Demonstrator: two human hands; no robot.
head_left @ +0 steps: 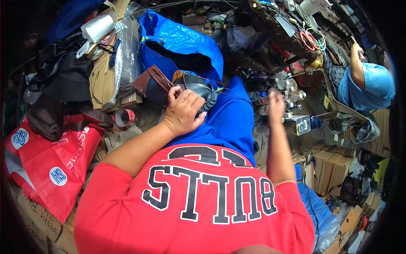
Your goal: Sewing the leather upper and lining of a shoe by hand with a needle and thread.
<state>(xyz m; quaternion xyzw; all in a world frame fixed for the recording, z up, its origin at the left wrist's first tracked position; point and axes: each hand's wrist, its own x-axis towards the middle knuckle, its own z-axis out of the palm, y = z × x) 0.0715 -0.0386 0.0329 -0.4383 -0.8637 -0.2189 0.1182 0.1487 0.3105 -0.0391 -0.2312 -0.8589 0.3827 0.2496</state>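
Bare hands: 2, left hand [185, 109] and right hand [276, 103]. Brown stitched leather piece [158, 78]: 1. Black rounded item [207, 91]: 1. Large open blue plastic bag [190, 38]: 1. Red bag [44, 158]: 1, with 2 round white-and-blue patches [58, 176]. Co-worker in blue shirt [368, 86]: 1. Small bottles [289, 89]: many, overlapping, exact count unreadable.

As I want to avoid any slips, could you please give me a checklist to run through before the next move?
1. Left hand on the brown piece: ok, fingers curled over its lower end.
2. Right hand grip: cannot tell, it is blurred.
3. Black bundle against the blue trousers: ok.
4. Thin dark cord clear of the trousers: not ok, it crosses them.
5. Co-worker apart from both hands: ok, off to the right.
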